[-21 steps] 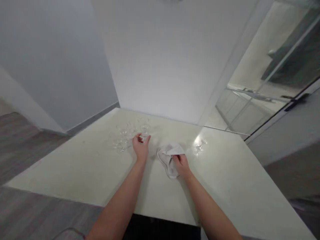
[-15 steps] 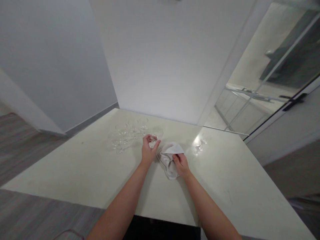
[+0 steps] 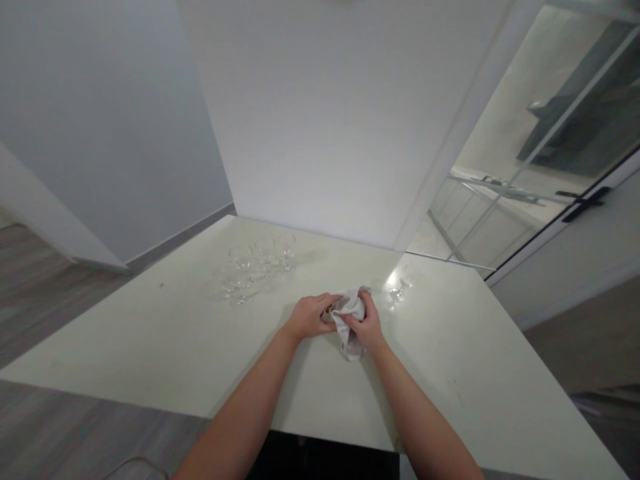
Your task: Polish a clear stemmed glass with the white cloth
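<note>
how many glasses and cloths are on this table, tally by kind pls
clear stemmed glasses standing in a cluster: about 5, hard to separate
lone clear stemmed glass: 1
white cloth, bunched between left hand and right hand: 1
total: about 7

cloth [image 3: 350, 313]: white, crumpled | bunched above table, tail hanging down | glass inside: barely visible

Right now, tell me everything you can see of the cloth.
The cloth is white, soft-looking fabric, bunched between both hands above the pale table. The right hand grips its right side; the left hand meets it from the left. A loose tail hangs down below the right hand, toward the tabletop. What it is wrapped around is hidden. A group of clear glasses stands apart, further back to the left.
</note>
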Tool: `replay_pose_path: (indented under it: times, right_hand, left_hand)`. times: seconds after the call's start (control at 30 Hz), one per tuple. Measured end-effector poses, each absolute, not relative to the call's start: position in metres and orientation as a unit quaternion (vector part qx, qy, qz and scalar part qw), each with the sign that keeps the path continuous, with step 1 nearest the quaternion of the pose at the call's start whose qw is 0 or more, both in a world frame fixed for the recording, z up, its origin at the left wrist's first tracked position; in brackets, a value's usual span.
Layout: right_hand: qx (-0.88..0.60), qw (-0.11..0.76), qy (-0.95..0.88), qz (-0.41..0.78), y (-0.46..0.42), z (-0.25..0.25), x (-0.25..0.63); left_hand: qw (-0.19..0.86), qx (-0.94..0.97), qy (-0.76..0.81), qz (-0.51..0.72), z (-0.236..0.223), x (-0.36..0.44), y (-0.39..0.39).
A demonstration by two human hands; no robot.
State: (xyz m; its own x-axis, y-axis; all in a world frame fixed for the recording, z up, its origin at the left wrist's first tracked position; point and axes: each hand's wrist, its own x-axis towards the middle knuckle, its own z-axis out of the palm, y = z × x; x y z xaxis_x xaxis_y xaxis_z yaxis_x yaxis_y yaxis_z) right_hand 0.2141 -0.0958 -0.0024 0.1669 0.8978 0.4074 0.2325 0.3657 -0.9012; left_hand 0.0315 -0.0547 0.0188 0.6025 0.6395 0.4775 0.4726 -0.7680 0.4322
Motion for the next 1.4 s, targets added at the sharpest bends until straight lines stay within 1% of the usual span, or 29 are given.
replay_pose_path:
  times: [0.1, 0.2, 0.3, 0.37, 0.47, 0.53, 0.57, 0.6, 0.67, 0.73, 0.77, 0.8, 0.9, 0.97, 1.2, 1.4]
  right_hand:
    - [-0.483, 0.618, -0.516, 0.344, -0.092, -0.001, 0.212]
    - [-0.495, 0.658, -0.397, 0.406, -0.086, -0.005, 0.211]
    - [-0.5, 0.648, -0.373, 0.437, -0.083, -0.009, 0.213]
    - [-0.499, 0.624, -0.429, 0.421, -0.085, -0.008, 0.215]
    - [-0.505, 0.596, -0.507, 0.364, -0.091, -0.004, 0.214]
    - [-0.51, 0.595, -0.517, 0.344, -0.094, -0.001, 0.212]
    - [-0.509, 0.6, -0.508, 0.351, -0.095, -0.001, 0.211]
    - [-0.506, 0.606, -0.494, 0.365, -0.095, -0.001, 0.209]
    - [-0.497, 0.618, -0.468, 0.389, -0.095, 0.0, 0.208]
    - [-0.503, 0.618, -0.479, 0.369, -0.096, 0.001, 0.208]
    - [-0.51, 0.609, -0.503, 0.341, -0.097, 0.001, 0.208]
    - [-0.515, 0.598, -0.533, 0.306, -0.098, 0.002, 0.208]
    - [-0.514, 0.565, -0.614, 0.2, -0.1, 0.004, 0.208]
    - [-0.508, 0.553, -0.639, 0.168, -0.101, 0.004, 0.207]
    - [-0.517, 0.556, -0.619, 0.204, -0.1, 0.004, 0.204]
    - [-0.52, 0.572, -0.577, 0.263, -0.101, 0.009, 0.206]
  left_hand:
    - [0.109, 0.895, 0.296, 0.316, 0.025, 0.032, -0.057]
    - [0.114, 0.885, 0.276, 0.358, 0.029, 0.034, -0.06]
    - [0.141, 0.865, 0.283, 0.389, 0.027, 0.038, -0.06]
    - [0.185, 0.841, 0.307, 0.406, 0.023, 0.04, -0.057]
    - [0.297, 0.762, 0.353, 0.455, 0.018, 0.042, -0.052]
    - [0.369, 0.689, 0.371, 0.501, 0.018, 0.042, -0.051]
    - [0.386, 0.665, 0.368, 0.522, 0.018, 0.042, -0.052]
    - [0.385, 0.657, 0.359, 0.539, 0.019, 0.041, -0.053]
    - [0.338, 0.688, 0.332, 0.55, 0.02, 0.04, -0.056]
    - [0.285, 0.729, 0.322, 0.533, 0.02, 0.041, -0.057]
    - [0.279, 0.734, 0.332, 0.523, 0.019, 0.041, -0.056]
    - [0.29, 0.726, 0.35, 0.516, 0.017, 0.042, -0.054]
    - [0.371, 0.655, 0.413, 0.512, 0.011, 0.045, -0.045]
    - [0.407, 0.627, 0.432, 0.505, 0.008, 0.046, -0.04]
    - [0.417, 0.632, 0.438, 0.484, 0.012, 0.042, -0.04]
    - [0.462, 0.651, 0.376, 0.471, 0.017, 0.038, -0.044]
